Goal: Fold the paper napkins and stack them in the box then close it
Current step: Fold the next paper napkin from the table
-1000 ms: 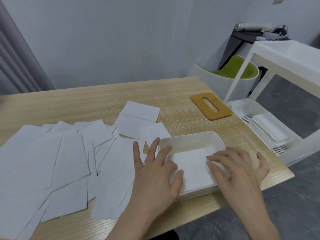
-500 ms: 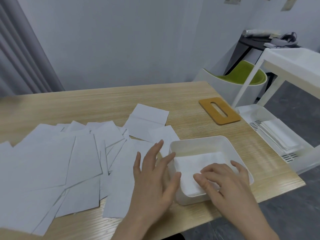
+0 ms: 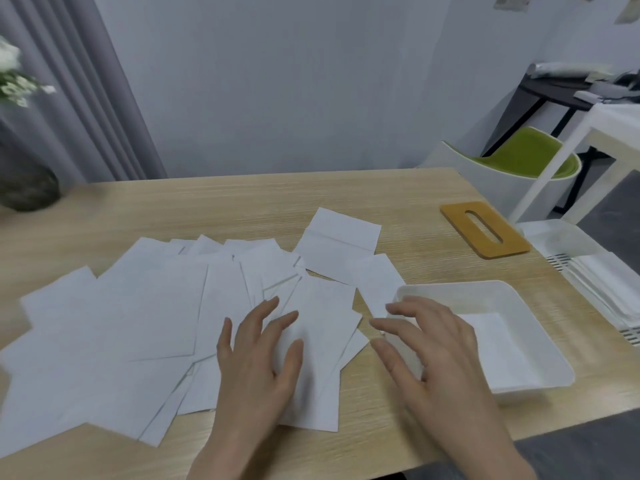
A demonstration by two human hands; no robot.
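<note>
Left hand: the left hand (image 3: 258, 367) lay palm down on the loose napkins (image 3: 145, 327), fingers (image 3: 268, 315) straight and spread apart, gripping nothing.
Right hand: the right hand (image 3: 433, 355) hovered over the near-left corner of the box (image 3: 540, 344), fingers straight and spread, pointing left toward the napkins; whether they touched the rim could not be told.
Loose napkins: a wide fan of white paper sheets overlapped one another across the left and middle of the counter (image 3: 242, 209); the one under the left hand reached close to the near edge.
Creased napkin: one napkin (image 3: 337, 244) with a visible crease lay at the far side of the pile, partly apart from the rest.
Box: a white, shallow, open tray-like box sat at the right near corner of the counter, just beside the pile.
Folded napkin: a white folded napkin (image 3: 498, 351) lay flat on the floor of the box, partly hidden by the right hand.
Lid: a flat orange-brown lid (image 3: 485, 230) with an oblong slot lay on the counter beyond the box, well apart from it.
Vase: a dark round vase (image 3: 26, 183) with white flowers stood at the far left.
Chair: a chair (image 3: 519, 161) with a green seat stood past the far right corner of the counter.
Side shelf: a white shelf (image 3: 568, 237) to the right held a stack of white sheets.
</note>
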